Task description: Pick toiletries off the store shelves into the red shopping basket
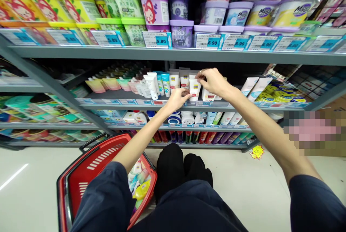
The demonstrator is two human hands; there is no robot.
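On the middle shelf, a white squeeze tube [195, 88] with a yellow and red label stands upright at the front edge. My right hand [213, 81] pinches its upper right corner from above. Lower down, my left hand [177, 99] has its thumb and fingers at the tube's left side, near the cap end. Similar white tubes [174, 79] stand just behind and to the left. Beside them are blue tubes [165, 83] and a slim white tube [151, 86]. Partly behind my right wrist sits a white and red package [207, 96].
A red shopping basket [108, 152] holding several colourful packages stands on the floor by my left side. Above, a shelf edge [173, 54] with price tags carries plastic tubs [155, 10]. Bottles and cans [208, 137] line the lower shelves. Pink-white tubes [258, 88] stand further right.
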